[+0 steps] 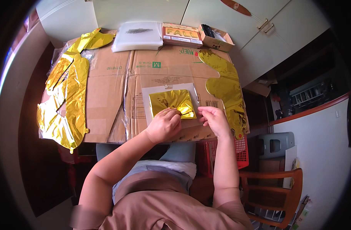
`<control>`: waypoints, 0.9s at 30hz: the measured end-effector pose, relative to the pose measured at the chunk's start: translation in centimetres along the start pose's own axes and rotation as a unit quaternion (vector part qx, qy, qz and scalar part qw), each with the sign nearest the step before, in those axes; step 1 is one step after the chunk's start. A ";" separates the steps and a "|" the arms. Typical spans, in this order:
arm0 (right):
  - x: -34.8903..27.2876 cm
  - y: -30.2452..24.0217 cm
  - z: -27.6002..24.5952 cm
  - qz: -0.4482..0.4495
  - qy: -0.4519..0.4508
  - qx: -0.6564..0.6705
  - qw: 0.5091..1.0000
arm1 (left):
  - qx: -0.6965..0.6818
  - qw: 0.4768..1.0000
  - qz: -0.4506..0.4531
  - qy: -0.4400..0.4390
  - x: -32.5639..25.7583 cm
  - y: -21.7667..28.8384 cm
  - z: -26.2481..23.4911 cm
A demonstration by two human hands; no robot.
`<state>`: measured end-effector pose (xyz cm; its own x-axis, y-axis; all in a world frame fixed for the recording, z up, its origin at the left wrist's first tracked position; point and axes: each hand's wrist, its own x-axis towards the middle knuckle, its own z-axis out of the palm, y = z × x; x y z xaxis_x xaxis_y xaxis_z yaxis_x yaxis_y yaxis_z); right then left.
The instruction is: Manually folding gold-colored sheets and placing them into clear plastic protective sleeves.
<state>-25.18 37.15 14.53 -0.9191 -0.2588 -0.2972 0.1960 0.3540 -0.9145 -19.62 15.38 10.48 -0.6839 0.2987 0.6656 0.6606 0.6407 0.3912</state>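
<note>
A square packet of folded gold foil balloon [171,100] lies on a white card [146,100] with a hang hole. A clear plastic bag [160,81] extends from beneath the card toward the far side. My left hand [166,124] presses bunched fingers onto the near edge of the foil, covering its near left corner. By its fingertips runs a small dark line, too small to name. Just right of the card is my right hand [215,120], its thumb and fingers bent but apart, with nothing visible between them.
Flattened cardboard [106,88] covers the table. Gold foil balloons lie flat at left [73,92] and right [223,80]. Along the back sit a stack of clear bags [139,42], a printed box [182,35] and an open carton [217,41]. A wooden chair [271,175] and red basket [242,151] stand nearby.
</note>
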 end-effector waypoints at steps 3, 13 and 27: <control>0.3 0.7 0.1 0.012 0.001 0.062 0.998 | -0.002 1.000 0.007 0.000 -0.1 0.0 0.0; 2.6 -0.1 1.0 0.078 -0.073 0.200 0.974 | 0.013 1.000 0.022 0.000 -0.2 0.0 -0.1; 2.2 -0.7 0.6 0.106 -0.099 0.067 0.987 | 0.008 0.999 0.027 -0.021 -0.2 0.0 -0.1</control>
<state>-27.11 35.79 14.40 -0.7702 -0.3680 -0.5210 0.4315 0.3010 -0.8504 -19.50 15.22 10.44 -0.6596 0.3633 0.6580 0.6927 0.6336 0.3446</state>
